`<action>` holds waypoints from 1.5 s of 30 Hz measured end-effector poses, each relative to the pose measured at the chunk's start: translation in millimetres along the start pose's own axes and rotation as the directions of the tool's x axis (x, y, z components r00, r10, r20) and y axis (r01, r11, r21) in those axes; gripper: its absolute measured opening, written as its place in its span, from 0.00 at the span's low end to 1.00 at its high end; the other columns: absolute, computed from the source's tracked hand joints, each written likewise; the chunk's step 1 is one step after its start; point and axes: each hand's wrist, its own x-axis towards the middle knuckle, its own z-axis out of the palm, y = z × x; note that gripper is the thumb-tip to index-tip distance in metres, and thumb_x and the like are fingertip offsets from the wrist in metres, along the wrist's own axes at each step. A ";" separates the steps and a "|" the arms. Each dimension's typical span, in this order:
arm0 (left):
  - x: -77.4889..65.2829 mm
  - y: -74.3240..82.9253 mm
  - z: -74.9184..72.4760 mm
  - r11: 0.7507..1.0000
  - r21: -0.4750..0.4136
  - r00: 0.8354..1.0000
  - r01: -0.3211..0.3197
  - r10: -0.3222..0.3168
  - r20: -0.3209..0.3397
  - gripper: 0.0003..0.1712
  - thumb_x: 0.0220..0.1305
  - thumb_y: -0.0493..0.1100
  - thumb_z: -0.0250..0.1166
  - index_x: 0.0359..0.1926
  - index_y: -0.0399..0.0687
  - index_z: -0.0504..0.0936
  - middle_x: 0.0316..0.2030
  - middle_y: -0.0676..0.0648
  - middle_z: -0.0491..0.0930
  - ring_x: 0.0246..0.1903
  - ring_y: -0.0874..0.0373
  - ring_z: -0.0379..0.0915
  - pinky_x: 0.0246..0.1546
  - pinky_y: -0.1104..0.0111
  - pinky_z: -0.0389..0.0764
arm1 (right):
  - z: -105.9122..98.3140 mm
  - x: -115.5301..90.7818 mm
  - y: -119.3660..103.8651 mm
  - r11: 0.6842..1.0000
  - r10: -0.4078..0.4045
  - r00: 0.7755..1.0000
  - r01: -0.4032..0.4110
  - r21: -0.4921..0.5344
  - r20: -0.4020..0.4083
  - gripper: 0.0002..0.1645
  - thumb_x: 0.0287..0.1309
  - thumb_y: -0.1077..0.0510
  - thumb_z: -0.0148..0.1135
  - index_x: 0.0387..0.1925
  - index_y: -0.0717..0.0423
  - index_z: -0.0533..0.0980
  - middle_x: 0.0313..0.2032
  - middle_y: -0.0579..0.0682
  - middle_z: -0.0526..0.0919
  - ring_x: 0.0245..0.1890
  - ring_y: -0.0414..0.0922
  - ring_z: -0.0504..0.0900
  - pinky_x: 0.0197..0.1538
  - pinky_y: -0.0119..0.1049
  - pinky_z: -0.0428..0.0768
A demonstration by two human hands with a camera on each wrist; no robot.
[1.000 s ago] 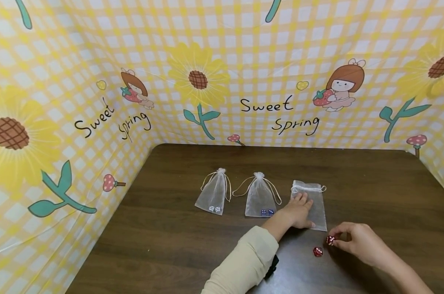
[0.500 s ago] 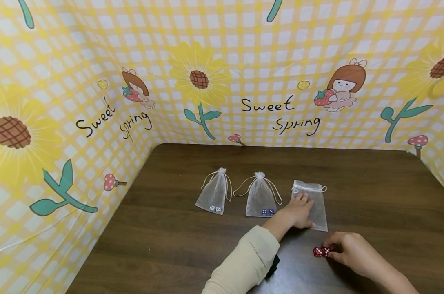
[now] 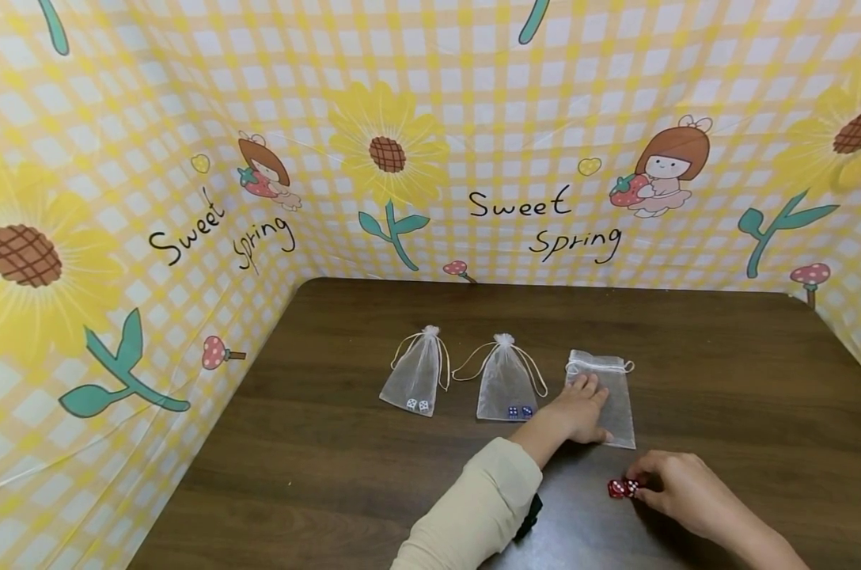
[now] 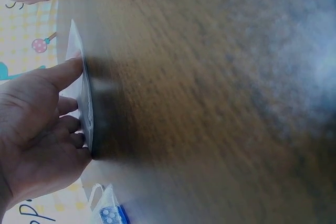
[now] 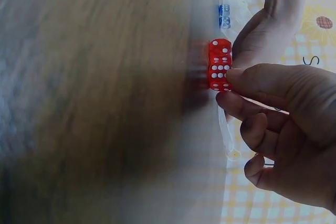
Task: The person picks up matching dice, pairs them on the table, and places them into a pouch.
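Note:
My left hand [image 3: 580, 410] rests on a flat, sheer white drawstring pouch [image 3: 621, 408], its fingers spread over the fabric. Part of the pouch lies hidden beneath that hand. Just in front of the pouch, my right hand [image 3: 690, 489] pinches a red die [image 3: 632, 488] between thumb and index finger. This die sits against a second red die [image 3: 616, 489] on the table, side by side. White pips show on both dice in the right wrist view, where the thumb [image 5: 247, 80] touches the nearer die.
Two cinched sheer pouches lie to the left on the dark wooden table [image 3: 295, 443]. One pouch [image 3: 419, 372] contains white dice [image 3: 417, 404]; the other pouch [image 3: 502, 380] contains blue dice [image 3: 519, 412]. A yellow checked cloth [image 3: 402, 47] hangs behind and along the sides.
My right hand has moved slightly left and nearer, bringing its red die down beside the other one. During the last half second both hands have barely moved; the left stays on the pouch.

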 end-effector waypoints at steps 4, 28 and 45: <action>0.1 0.8 0.0 1.000 0.010 1.000 0.001 -0.001 0.000 0.41 0.61 0.63 0.56 0.70 0.56 0.54 0.70 0.51 0.46 0.68 0.59 0.38 0.64 0.72 0.47 | -9.7 1.1 -1.7 0.997 0.076 0.996 -0.074 -0.033 0.056 0.16 0.38 0.59 0.73 0.34 0.50 0.81 0.26 0.34 0.80 0.28 0.34 0.79 0.30 0.37 0.76; -1.3 0.6 -2.7 0.996 0.011 0.996 0.089 -0.088 -0.010 0.38 0.60 0.63 0.57 0.68 0.62 0.58 0.69 0.59 0.50 0.67 0.66 0.42 0.61 0.77 0.53 | -43.7 22.2 10.1 0.979 0.202 0.975 -0.203 -0.001 -0.091 0.13 0.48 0.64 0.68 0.39 0.56 0.80 0.30 0.46 0.82 0.18 0.32 0.67 0.21 0.31 0.68; -12.4 -12.2 -11.6 0.993 -0.038 0.905 0.108 -0.114 -0.409 0.08 0.59 0.43 0.60 0.25 0.57 0.82 0.30 0.56 0.82 0.30 0.63 0.78 0.22 0.70 0.77 | -48.7 23.1 7.7 0.970 0.241 0.968 -0.240 0.030 -0.074 0.11 0.51 0.63 0.66 0.39 0.56 0.80 0.32 0.48 0.83 0.23 0.38 0.74 0.23 0.33 0.71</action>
